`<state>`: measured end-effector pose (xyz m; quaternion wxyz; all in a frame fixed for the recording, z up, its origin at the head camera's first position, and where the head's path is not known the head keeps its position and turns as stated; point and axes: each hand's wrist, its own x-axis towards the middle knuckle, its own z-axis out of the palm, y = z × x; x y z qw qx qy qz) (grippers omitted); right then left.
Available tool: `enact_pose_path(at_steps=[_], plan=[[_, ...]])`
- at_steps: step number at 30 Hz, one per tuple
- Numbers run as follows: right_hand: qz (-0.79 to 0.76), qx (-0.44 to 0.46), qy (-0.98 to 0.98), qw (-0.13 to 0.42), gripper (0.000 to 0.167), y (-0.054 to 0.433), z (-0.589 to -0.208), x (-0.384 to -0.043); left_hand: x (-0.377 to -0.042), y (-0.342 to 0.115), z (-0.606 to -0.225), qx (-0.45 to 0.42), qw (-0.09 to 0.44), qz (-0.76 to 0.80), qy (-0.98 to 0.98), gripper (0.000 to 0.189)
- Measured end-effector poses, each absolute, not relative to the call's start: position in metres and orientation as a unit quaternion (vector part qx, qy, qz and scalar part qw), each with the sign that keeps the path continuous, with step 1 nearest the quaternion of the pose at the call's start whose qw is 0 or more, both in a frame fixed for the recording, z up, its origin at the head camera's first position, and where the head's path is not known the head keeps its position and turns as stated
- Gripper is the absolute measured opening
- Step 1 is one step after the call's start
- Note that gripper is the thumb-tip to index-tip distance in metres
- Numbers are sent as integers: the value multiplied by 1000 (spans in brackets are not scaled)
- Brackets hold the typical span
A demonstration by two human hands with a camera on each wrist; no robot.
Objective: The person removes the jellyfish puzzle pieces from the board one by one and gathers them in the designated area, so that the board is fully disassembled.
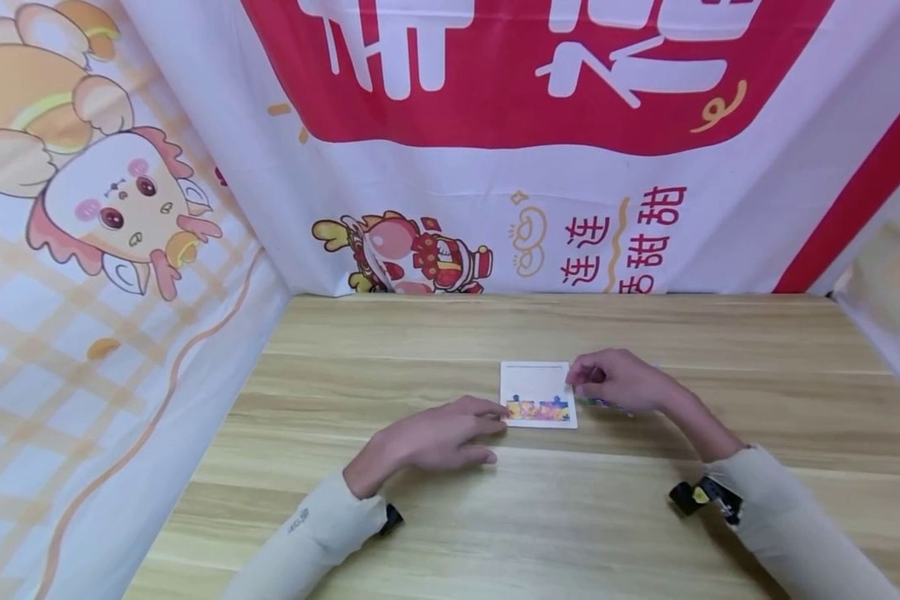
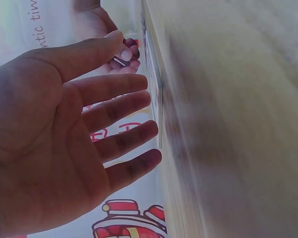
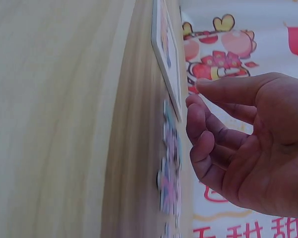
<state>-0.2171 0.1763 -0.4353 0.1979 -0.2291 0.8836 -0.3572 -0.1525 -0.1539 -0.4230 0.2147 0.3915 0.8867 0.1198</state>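
A small white puzzle tray lies flat on the table, with joined yellow, pink and blue puzzle pieces along its near side. My left hand has its fingers spread, fingertips at the tray's left edge; its palm shows in the left wrist view. At the tray's right edge is my right hand, fingers curled and thumb close to the index finger. It pinches a small thin puzzle piece, mostly hidden by the fingers. Several loose puzzle pieces lie below that hand, partly covered by it in the head view.
The wood-grain table meets a printed white and red cloth at its back. Another cloth with a cartoon animal hangs at the left. Small black devices sit at both wrists, the right one sticking out from the sleeve.
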Motion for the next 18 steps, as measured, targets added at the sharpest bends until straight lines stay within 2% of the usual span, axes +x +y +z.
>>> enact_pose_path(at_steps=[11,18], plan=[[-355,-258,874,207,13,144,-433,-215,-152,-153,-423,379,236,124,886,54],[-362,-256,870,216,18,128,-434,-213,-152,-152,-424,387,231,116,885,54]])
